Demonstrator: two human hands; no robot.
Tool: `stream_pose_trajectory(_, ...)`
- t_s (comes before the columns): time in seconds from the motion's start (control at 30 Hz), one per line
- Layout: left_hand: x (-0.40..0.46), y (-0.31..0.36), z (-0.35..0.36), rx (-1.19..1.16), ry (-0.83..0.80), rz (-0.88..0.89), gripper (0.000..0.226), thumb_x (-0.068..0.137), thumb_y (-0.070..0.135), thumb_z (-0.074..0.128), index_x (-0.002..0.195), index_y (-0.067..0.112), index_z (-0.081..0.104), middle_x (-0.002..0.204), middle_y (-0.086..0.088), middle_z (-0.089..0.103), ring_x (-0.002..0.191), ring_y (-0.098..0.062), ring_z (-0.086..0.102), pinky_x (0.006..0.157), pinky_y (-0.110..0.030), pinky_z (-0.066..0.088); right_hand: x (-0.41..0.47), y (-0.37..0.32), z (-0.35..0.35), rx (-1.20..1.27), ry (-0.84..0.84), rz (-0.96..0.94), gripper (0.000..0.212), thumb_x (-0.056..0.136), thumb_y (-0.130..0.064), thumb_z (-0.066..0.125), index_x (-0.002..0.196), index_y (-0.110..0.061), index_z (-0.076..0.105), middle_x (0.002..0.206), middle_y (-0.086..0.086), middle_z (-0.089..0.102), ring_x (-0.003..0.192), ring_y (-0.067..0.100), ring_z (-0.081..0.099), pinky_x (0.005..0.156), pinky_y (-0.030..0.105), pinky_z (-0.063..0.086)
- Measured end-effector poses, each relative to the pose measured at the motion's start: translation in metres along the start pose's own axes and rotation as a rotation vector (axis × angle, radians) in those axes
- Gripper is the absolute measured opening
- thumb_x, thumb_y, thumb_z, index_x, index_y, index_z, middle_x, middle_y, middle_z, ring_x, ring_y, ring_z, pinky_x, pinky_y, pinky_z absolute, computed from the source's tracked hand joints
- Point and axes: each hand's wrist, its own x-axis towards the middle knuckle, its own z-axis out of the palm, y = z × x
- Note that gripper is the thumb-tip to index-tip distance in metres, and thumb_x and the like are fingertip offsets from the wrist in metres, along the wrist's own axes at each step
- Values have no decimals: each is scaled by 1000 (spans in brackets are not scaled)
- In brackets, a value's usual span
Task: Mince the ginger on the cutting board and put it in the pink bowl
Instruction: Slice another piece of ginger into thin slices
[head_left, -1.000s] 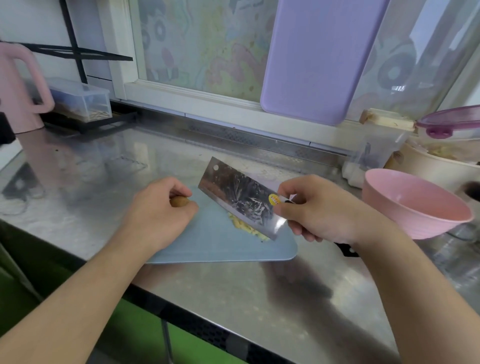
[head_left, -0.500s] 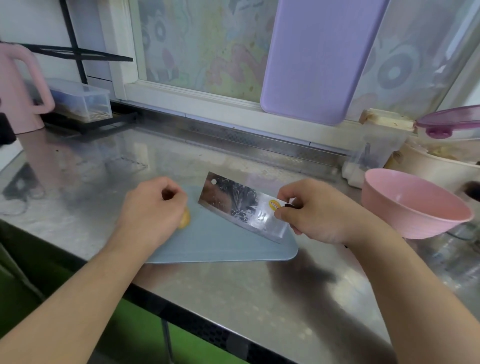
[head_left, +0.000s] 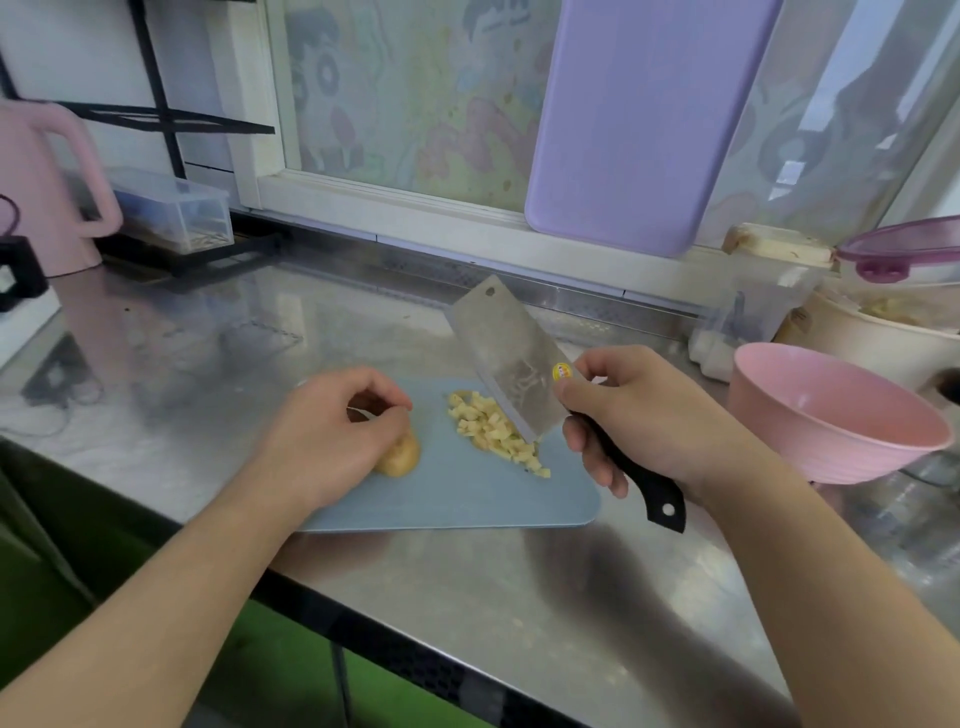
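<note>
A stainless-steel counter bears everything here. On it lies a pale blue rectangular plastic cutting board, directly beneath both hands. A round pink plastic bowl stands on the counter to the outer side of the right hand's grip, apart from the board's right edge.

The right hand has its fingers curled round the black handle of a broad steel cleaver, thumb pressed near the yellow sticker at the blade's heel. From that grip the blade slants up and away toward the window, its lower corner down among the chopped pieces.

The left hand rests on the board's left part, fingers curled over a small tan unpeeled stub of ginger, which pokes out under the heel of the hand.

Between the two grips, just beside the blade's edge, a heap of pale yellow diced ginger lies on the board.
</note>
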Motion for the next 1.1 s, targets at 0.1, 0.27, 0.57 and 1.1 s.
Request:
stream_pose_trajectory(0.1,-1,1,-4,-95,-66,3,13,78,25,69,83,29,79,82,11,75,82,-9,71,76,-27,50,-1,-2,6,35,9,5,22,105,-16,53,95,4,55,63,13,65,37,26,46,39,27,38)
stream_pose_trajectory(0.27,-2,-1,-8,-75,-192,37,29,66,26,61,87,34,79,87,9,73,72,-12,65,72,-25,50,-5,-8,17,59,-26,18,26,101,-14,56,89,9,54,65,21,56,34,24,43,39,25,37)
stream_pose_trajectory(0.57,-1,-6,-3,-30,-193,84,20,81,24,68,94,35,78,95,12,73,87,-15,69,82,-28,53,0,-7,26,66,11,50,26,94,-9,56,69,-4,55,59,18,49,40,25,47,41,28,40)
stream_pose_trajectory(1.1,-3,13,49,398,-197,656,19,94,34,73,111,42,78,105,23,59,106,-5,51,97,-30,37,3,-3,6,39,177,43,13,86,-2,50,75,-3,56,60,18,49,36,26,46,41,31,40)
